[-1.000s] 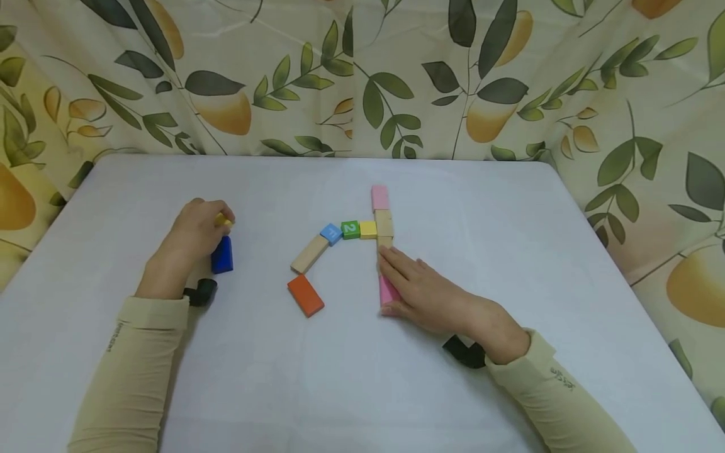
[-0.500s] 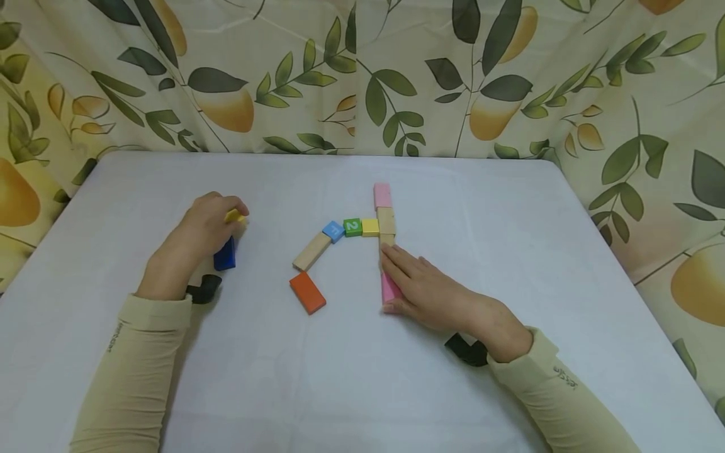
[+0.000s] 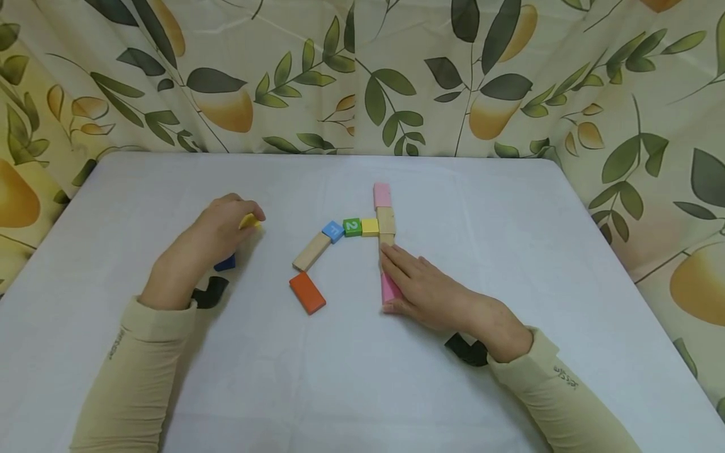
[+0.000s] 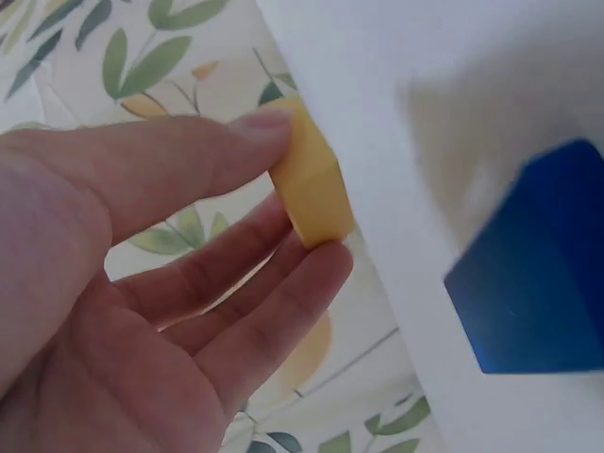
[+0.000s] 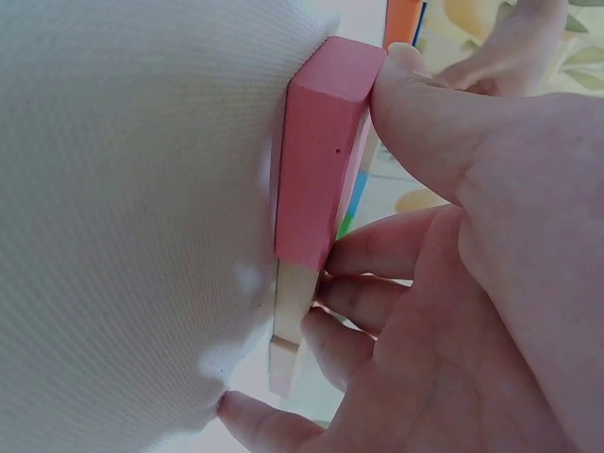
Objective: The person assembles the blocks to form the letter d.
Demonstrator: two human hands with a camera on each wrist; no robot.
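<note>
My left hand (image 3: 218, 229) pinches a small yellow block (image 4: 307, 179) between thumb and fingertips, raised over the left of the table. Just below that hand lies a dark blue block (image 4: 543, 274), partly hidden by it in the head view. My right hand (image 3: 430, 289) rests with extended fingers along a straight column of blocks. Its thumb touches the near end of a pink block (image 5: 326, 160), and the fingers reach along the side to a plain wooden block (image 5: 295, 297). Part of the column is hidden under this hand.
At the column's far end is another pink block (image 3: 382, 195), then a wooden block (image 3: 386, 220). Leftward from it curve a yellow block (image 3: 370, 227), green block (image 3: 352, 227), light blue block (image 3: 333, 231), wooden block (image 3: 311, 251) and orange block (image 3: 308, 292), on a white-covered table (image 3: 340, 377).
My left hand has moved rightward and a little toward the middle with the yellow block, now covering more of the blue block. The right hand has stayed in place on the column.
</note>
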